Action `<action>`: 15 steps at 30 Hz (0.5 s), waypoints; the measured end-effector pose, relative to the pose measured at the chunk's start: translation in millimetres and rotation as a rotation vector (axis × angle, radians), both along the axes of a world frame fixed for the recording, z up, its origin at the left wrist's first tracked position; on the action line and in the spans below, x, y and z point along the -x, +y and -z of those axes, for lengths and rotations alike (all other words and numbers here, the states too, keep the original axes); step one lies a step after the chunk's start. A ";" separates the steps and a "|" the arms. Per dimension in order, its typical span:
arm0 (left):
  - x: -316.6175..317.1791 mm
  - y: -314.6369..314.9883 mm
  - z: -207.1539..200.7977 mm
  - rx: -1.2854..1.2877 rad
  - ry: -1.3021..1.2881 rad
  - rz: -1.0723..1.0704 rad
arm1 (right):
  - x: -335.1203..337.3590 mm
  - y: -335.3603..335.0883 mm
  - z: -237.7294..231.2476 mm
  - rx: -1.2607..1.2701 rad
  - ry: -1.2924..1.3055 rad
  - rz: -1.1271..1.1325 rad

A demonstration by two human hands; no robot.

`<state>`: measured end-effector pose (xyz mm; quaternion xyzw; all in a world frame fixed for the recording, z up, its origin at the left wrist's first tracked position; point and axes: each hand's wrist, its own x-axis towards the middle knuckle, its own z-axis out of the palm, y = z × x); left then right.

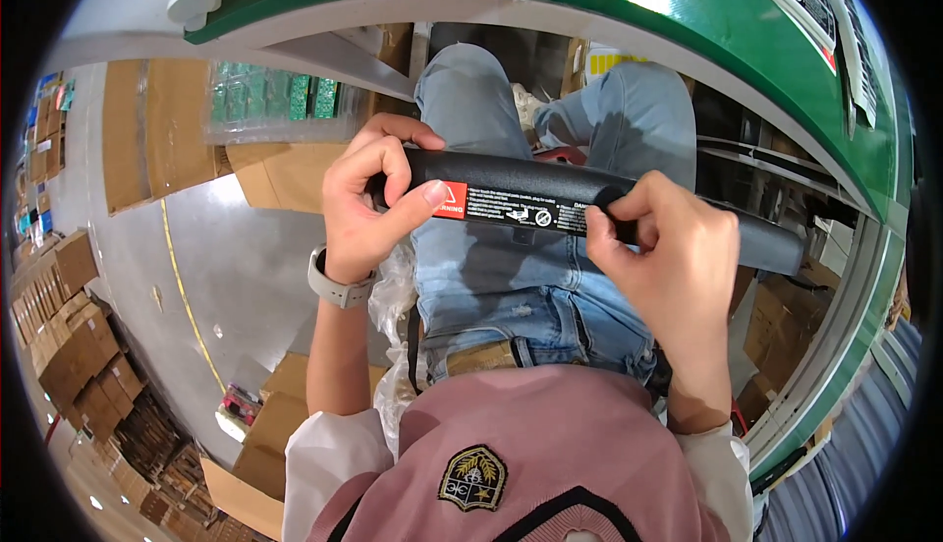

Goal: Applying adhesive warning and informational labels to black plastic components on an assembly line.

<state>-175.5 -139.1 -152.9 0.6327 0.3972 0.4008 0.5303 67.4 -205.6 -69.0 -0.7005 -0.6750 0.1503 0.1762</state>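
Clear tray (280,133) holds green boards (265,95)
Black tube (516,173) runs from left hand (368,198), gripping its end, past right hand (676,247), pinching it beside the label (526,214)

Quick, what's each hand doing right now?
Left hand: closed, holding the black bar near its left end.
Right hand: curled against the bar's label; whether it grips can't be told.

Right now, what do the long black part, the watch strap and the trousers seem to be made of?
The long black part: probably plastic with a satin finish, judging by its soft sheen; coated metal is possible. The watch strap: perhaps matte silicone or fabric; its dull surface leaves this open. The trousers: most likely denim, matte, from faded blue patches and seams.
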 end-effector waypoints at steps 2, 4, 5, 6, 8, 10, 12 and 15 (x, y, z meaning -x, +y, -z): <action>1.0 -2.4 3.7 0.001 -0.004 -0.064 | -14.8 3.1 -5.2 0.133 -0.326 0.002; 0.5 -1.9 3.5 -0.007 0.000 -0.063 | -7.7 5.7 -6.4 0.070 -0.302 -0.033; -2.7 -0.8 -0.3 -0.022 -0.012 -0.041 | 1.2 7.1 -7.3 -0.053 -0.236 -0.192; -5.8 0.0 -2.3 -0.045 -0.019 -0.035 | 14.0 8.4 -4.5 -0.175 -0.172 -0.352; -5.3 4.3 4.1 -0.032 -0.025 -0.032 | 41.2 0.9 20.5 -0.018 -0.142 -0.518; -2.7 10.6 5.6 -0.053 -0.029 -0.001 | 26.8 -3.2 25.3 -0.054 -0.269 -0.497; -1.7 10.7 4.7 -0.051 0.018 -0.030 | -1.6 -9.2 19.3 -0.056 -0.333 -0.366; -5.5 15.9 5.3 -0.073 0.022 -0.039 | -61.6 -30.0 13.3 -0.182 -0.421 -0.239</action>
